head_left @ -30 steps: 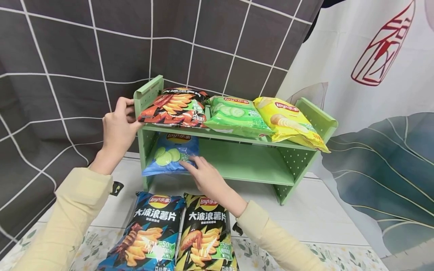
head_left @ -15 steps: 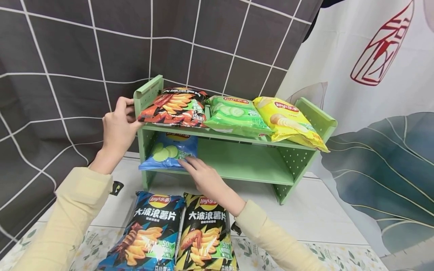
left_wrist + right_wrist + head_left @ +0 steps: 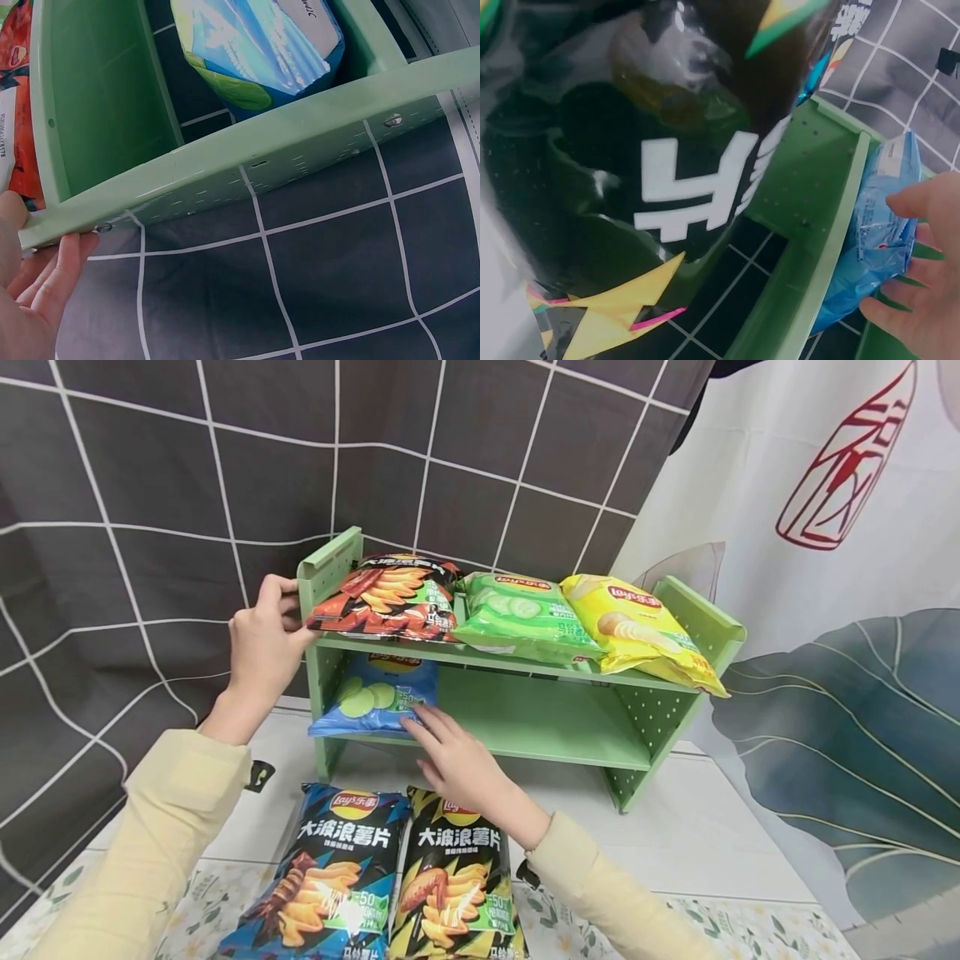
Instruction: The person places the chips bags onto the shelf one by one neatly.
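My left hand (image 3: 261, 639) grips the left side panel of the green shelf rack (image 3: 540, 718), thumb at the front edge and fingers on the outer side. In the left wrist view its fingers lie against the panel's outer face. A blue chip bag (image 3: 375, 693) lies on the lower shelf at the left end, its front edge sticking out slightly. At that bag's right edge is my right hand (image 3: 465, 760), fingers extended and thumb apart. The right wrist view has the fingers spread along the blue bag (image 3: 881, 217), without curling round it.
Across the top shelf lie a red chip bag (image 3: 397, 597), a green one (image 3: 528, 614) and a yellow one (image 3: 637, 627). On the table in front lie a blue-black chip bag (image 3: 330, 868) and a yellow-black chip bag (image 3: 456, 877). A dark grid curtain (image 3: 285, 460) hangs behind.
The blue chip bag has shifted slightly left and back on the lower shelf. My right hand's thumb has dropped away from the fingers. The left hand stays in place.
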`<state>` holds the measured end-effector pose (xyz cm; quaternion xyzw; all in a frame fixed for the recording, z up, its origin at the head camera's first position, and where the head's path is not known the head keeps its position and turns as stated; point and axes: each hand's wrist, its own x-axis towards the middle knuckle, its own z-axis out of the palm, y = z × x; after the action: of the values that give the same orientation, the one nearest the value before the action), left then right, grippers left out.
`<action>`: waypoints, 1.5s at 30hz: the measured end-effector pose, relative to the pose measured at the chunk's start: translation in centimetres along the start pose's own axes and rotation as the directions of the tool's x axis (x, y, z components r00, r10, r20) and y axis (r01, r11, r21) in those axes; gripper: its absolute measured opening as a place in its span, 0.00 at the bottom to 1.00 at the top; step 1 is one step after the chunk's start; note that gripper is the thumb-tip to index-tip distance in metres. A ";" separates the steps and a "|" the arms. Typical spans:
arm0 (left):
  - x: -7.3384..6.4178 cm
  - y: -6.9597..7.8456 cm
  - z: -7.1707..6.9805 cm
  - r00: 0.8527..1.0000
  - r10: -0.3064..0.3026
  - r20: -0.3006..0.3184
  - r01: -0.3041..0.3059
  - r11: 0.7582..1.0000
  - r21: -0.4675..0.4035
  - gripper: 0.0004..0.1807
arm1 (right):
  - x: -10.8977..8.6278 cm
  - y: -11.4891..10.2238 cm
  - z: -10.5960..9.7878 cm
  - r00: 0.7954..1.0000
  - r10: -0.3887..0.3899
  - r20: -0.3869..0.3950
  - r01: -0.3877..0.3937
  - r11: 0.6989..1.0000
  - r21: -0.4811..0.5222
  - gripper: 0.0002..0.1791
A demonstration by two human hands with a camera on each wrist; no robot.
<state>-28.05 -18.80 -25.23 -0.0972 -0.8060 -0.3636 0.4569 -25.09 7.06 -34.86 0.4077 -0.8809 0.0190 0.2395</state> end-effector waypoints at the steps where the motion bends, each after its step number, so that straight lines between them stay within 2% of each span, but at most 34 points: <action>1: 0.0 0.0 0.0 1.000 0.001 0.000 -0.001 1.000 -0.001 0.22 | -0.1 0.0 0.0 1.000 -0.002 -0.017 0.002 1.000 0.001 0.33; 6: 0.0 0.0 0.1 1.000 0.003 0.005 -0.003 1.000 -0.001 0.22 | -0.7 -0.3 -0.2 0.997 0.016 -0.070 -0.016 1.000 0.008 0.31; 12: 0.0 0.0 0.2 1.000 0.017 0.000 -0.017 1.000 0.002 0.22 | -1.8 -1.1 -1.0 0.997 0.065 -0.039 -0.064 0.998 0.021 0.25; 18: 0.0 -0.1 0.2 1.000 0.012 0.000 -0.012 1.000 0.001 0.23 | -3.2 -1.9 -1.8 0.997 0.082 -0.005 -0.081 0.996 0.023 0.22; 27: 0.0 -0.1 0.1 1.000 0.009 -0.005 -0.009 1.000 0.001 0.23 | -5.8 -2.9 -2.5 0.999 0.033 0.043 -0.031 0.999 -0.043 0.22; 45: -0.1 -0.1 0.0 1.000 -0.001 -0.003 0.001 1.000 0.001 0.23 | -10.2 -3.9 -2.3 0.997 -0.036 0.066 0.038 0.999 -0.037 0.25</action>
<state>-28.04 -18.86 -25.30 -0.0960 -0.8055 -0.3638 0.4578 -15.71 12.25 -37.96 0.4196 -0.8808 -0.0157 0.2187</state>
